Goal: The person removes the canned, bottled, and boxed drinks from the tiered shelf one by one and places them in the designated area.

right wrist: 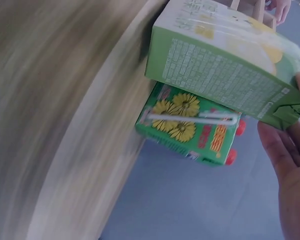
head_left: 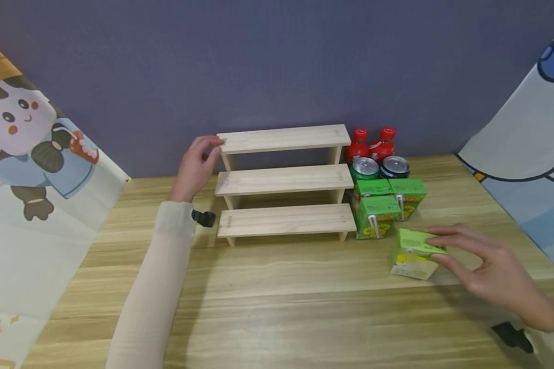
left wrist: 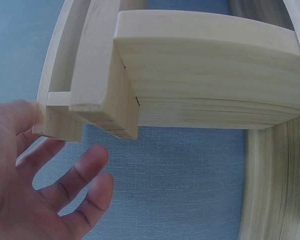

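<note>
A small light green drink carton with a yellow and white front is pinched near its top by my right hand, thumb in front and fingers across the top. It is tilted, close over the table. In the right wrist view the carton overlaps a darker green carton with yellow flowers and a white straw. My left hand holds the left end of the top step of a three-step wooden shelf. In the left wrist view, its thumb and forefinger meet the shelf's end, while the other fingers spread free.
Right of the shelf stand green juice cartons, two cans behind them, and two red bottles at the back. A dark blue wall rises behind, with printed panels at both sides. The table has a wood-grain top.
</note>
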### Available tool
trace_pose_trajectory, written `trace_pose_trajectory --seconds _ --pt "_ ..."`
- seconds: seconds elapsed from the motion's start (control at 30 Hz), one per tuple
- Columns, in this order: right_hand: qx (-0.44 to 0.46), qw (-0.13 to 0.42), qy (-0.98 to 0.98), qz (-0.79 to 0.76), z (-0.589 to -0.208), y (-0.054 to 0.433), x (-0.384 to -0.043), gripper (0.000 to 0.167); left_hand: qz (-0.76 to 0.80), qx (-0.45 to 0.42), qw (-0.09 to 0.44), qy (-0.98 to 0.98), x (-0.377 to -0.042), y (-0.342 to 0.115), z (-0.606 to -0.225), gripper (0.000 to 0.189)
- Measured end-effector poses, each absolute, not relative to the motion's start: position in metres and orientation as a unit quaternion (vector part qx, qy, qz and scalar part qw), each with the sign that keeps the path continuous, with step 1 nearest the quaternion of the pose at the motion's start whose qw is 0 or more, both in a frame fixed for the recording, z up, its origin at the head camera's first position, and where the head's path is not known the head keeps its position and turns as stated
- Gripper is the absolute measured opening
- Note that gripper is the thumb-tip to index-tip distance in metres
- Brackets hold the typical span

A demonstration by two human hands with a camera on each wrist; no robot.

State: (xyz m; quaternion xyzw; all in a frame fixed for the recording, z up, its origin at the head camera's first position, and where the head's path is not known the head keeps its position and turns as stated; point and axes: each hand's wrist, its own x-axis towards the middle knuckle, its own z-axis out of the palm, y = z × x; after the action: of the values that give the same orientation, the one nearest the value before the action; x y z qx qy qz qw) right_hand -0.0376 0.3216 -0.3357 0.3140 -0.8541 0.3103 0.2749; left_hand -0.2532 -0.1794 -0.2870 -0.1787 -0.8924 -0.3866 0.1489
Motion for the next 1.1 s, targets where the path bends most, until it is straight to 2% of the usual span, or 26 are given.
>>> trace_pose_trajectory --seconds 0.37,0.63,0.93,1.1 --pt "0.293 0.258 -0.876 0.281 -0.343 0.343 -0.043 0.021 -0.390 -0.182 0.148 -0.890 -0.255 -0.178 -0.285 0.035" --pt "0.260 0.226 -0.900 0.268 -0.338 0.341 -0.040 0.051 -0.386 -0.181 0.149 -0.892 -0.255 -0.178 -0.285 0.036" --pt "0.261 0.242 -0.898 0.258 -0.339 0.345 -0.054 0.049 -0.387 -0.175 0.144 -0.894 -0.255 -0.179 -0.287 0.037" --pt "0.254 0.268 -0.895 0.252 -0.343 0.346 -0.063 0.045 -0.383 -0.172 0.141 -0.896 -0.255 -0.179 -0.288 0.038"
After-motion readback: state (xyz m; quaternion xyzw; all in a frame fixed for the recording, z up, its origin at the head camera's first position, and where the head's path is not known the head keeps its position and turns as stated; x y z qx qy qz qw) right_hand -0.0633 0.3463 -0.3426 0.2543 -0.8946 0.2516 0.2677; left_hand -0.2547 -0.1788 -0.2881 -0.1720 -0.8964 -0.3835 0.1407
